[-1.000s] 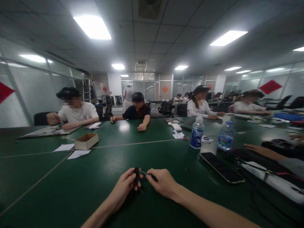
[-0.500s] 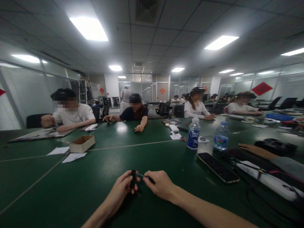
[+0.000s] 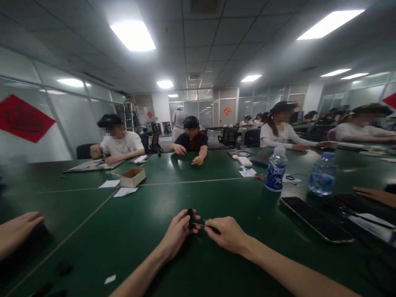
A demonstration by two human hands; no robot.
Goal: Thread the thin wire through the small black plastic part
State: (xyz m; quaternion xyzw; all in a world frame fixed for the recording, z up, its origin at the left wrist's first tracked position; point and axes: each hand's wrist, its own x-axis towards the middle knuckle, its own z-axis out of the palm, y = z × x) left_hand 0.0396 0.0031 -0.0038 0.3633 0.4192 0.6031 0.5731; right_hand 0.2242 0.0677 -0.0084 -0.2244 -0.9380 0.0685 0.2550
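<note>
A: Item one?
B: Left hand point(image 3: 177, 229). Its fingers are closed around a small black part point(image 3: 190, 214). The part stands upright, low over the table point(image 3: 139, 235) and right in front of the person.

A: Why upright?
B: Probably so that its side faces the other hand. What the part is, I can't tell; it is too small.

A: Item two?
B: Right hand point(image 3: 228, 236). It is pinched narrow on a thin tool point(image 3: 198, 225), which lies level with its tip at the part. The two hands are nearly touching, and both forearms seem to rest low, probably for steadiness.

A: Anything nearby?
B: A phone point(image 3: 315, 219) lies flat to the right, near the right hand but not touching it. Beyond it are two water bottles point(image 3: 276, 174), both upright and capped. They are well apart from the hands, seemingly out of the way.

A: And to the left?
B: An open box point(image 3: 133, 177) with a paper point(image 3: 125, 192) just beside it, set where the table seams meet. A co-worker's hand point(image 3: 17, 232) rests at the left edge.

A: Across the table?
B: Several people are seated with their hands on the table. What they hold is too small to tell.
</note>
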